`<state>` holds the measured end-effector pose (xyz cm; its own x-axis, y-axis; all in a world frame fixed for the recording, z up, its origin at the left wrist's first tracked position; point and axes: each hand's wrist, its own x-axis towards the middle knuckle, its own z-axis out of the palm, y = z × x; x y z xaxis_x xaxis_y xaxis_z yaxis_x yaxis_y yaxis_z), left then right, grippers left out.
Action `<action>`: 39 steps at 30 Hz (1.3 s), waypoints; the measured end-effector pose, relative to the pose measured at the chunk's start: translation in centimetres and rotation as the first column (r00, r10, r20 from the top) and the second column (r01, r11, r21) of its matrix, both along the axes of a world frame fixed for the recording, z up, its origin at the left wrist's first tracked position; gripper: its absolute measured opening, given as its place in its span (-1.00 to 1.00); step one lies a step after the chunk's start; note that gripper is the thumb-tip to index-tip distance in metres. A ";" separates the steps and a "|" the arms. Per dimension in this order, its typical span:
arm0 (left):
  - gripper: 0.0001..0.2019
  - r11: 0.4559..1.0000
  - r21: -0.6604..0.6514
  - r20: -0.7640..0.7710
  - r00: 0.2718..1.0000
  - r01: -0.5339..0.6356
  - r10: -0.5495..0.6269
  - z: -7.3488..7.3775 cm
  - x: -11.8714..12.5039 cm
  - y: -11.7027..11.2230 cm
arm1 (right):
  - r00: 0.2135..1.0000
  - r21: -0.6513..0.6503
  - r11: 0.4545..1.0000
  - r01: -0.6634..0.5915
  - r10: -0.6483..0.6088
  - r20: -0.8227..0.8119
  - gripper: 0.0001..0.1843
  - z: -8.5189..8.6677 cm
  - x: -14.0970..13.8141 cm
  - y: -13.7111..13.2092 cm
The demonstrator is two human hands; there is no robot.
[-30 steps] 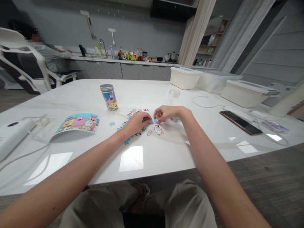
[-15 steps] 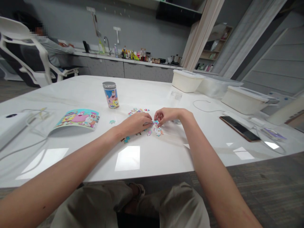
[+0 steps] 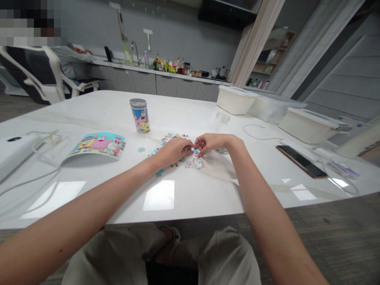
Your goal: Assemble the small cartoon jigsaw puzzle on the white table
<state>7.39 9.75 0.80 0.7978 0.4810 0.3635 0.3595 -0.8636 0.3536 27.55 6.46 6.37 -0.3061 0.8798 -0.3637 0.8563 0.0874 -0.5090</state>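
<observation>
Small colourful jigsaw pieces (image 3: 173, 138) lie scattered on the white table (image 3: 190, 190) in front of me. My left hand (image 3: 173, 151) rests on the pile, fingers curled and pinching a piece. My right hand (image 3: 209, 143) meets it fingertip to fingertip, also pinched on a small piece. A few joined pieces (image 3: 198, 162) lie just below the hands. One stray piece (image 3: 141, 149) sits to the left. A cartoon-printed jar (image 3: 139, 115) with a grey lid stands behind the pile, and the picture sheet (image 3: 99, 144) lies at the left.
A black phone (image 3: 299, 161) and a white cable (image 3: 258, 132) lie at the right, with white lidded bins (image 3: 236, 99) behind. A white device (image 3: 14, 152) with cords sits at the far left. Another person sits on a white chair (image 3: 44, 75) by the kitchen counter.
Both hands stay pinched together over the pile, shifting only slightly. The camera has tilted a little.
</observation>
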 end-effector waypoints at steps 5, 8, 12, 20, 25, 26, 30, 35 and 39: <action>-0.80 1.000 0.003 -0.025 1.000 -0.010 0.010 0.4 -0.8 0.6 | 1.000 0.010 1.000 -0.001 0.001 0.022 -0.59 0.0 0.0 0.1; -0.75 1.000 -0.016 -0.036 0.999 0.007 -0.008 0.7 -1.5 1.1 | 1.000 0.004 1.000 0.004 -0.004 0.018 -0.58 -0.1 0.1 0.1; -0.70 0.999 -0.039 -0.039 0.999 0.013 -0.014 1.2 -2.3 1.5 | 1.000 -0.011 1.000 0.015 -0.015 0.002 -0.58 -0.1 0.1 0.0; -0.70 0.992 0.053 -0.078 0.990 -0.112 0.116 2.3 -3.7 1.7 | 1.000 0.001 1.000 0.016 -0.016 0.023 -0.56 0.0 0.0 -0.1; -0.72 0.998 0.001 -0.024 0.998 -0.062 0.062 1.6 -2.1 0.8 | 1.000 -0.002 1.000 0.004 -0.004 0.015 -0.57 -0.1 0.1 0.1; -0.72 0.998 -0.018 -0.008 0.998 -0.055 0.054 1.4 -1.7 0.5 | 1.000 0.000 1.000 0.003 -0.003 0.015 -0.58 -0.1 0.1 0.1; -0.77 0.997 -0.066 -0.014 0.999 -0.031 0.030 1.0 -0.5 -0.2 | 1.000 0.010 1.000 -0.001 0.000 0.014 -0.59 -0.1 0.0 0.1; -0.77 0.994 -0.108 0.009 1.000 0.004 -0.003 0.9 -0.4 -0.4 | 1.000 0.021 1.000 -0.004 0.003 0.026 -0.59 -0.1 0.0 0.0; -0.81 0.994 -0.105 0.040 0.999 0.012 -0.008 0.7 -0.1 -0.7 | 1.000 0.027 1.000 -0.012 0.012 0.017 -0.65 0.0 -0.1 -0.1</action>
